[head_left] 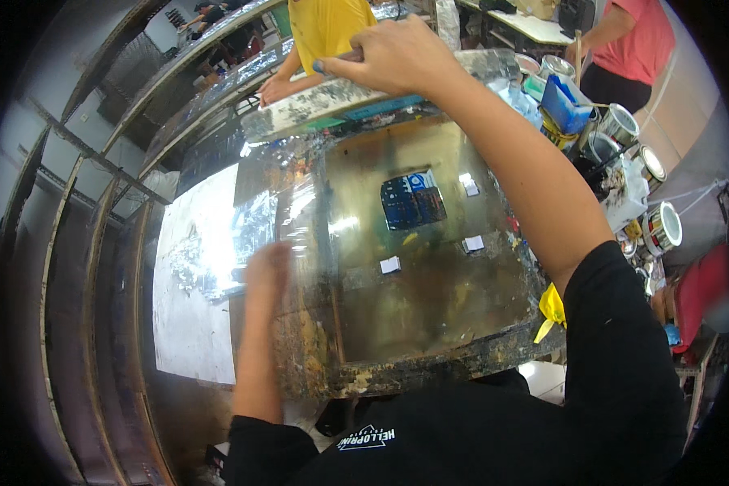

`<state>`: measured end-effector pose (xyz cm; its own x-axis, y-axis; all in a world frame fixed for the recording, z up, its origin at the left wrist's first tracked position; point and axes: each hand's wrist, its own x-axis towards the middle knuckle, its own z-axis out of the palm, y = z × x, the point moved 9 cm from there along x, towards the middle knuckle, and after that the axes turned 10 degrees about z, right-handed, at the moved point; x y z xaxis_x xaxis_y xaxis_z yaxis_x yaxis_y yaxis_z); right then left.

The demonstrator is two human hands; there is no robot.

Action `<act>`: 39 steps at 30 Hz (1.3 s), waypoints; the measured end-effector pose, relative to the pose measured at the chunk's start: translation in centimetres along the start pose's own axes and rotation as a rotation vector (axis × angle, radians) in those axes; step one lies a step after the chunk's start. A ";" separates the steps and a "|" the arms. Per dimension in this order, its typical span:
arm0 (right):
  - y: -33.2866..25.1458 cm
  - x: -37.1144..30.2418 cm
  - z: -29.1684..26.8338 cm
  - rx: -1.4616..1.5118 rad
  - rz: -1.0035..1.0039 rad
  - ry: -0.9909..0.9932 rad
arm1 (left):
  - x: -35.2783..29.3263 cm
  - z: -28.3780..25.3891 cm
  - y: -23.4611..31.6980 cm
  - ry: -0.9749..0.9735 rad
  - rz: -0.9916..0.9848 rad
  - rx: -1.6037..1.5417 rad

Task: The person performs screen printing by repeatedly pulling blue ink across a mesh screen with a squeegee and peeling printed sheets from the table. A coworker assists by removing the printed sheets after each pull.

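Observation:
My right hand is raised at the far side, over a paint-stained long bar that looks like a frame edge. Its fingers are curled, and what they grip is hard to make out. Smeared by motion, my left hand is beside a pile of shiny clear plastic sheets lying on a white board. On the glossy brownish plate in the middle lies a dark blue printed piece. Three small white tabs sit near it on the plate.
Open paint cans and a blue container crowd the right side. A yellow cloth hangs at the plate's right edge. A shelf rack stands left. A person in yellow is across the table; another in pink stands far right.

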<state>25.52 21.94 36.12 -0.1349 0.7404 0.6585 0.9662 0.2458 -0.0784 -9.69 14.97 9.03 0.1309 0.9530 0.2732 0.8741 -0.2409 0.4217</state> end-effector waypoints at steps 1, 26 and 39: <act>-0.1 -0.1 -0.4 0.018 -0.012 0.021 | -0.6 3.2 2.9 -0.019 0.007 0.020; 0.7 0.6 1.2 0.044 0.081 -0.215 | -3.4 19.9 27.3 -0.189 0.698 -0.042; -0.4 -5.5 0.9 0.201 -0.078 0.040 | 2.2 4.1 16.2 0.213 -0.017 -1.083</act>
<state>25.66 18.35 31.91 -0.1950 0.6894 0.6976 0.8893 0.4243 -0.1707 6.66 13.92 12.92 -0.0519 0.9316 0.3599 -0.0105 -0.3609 0.9326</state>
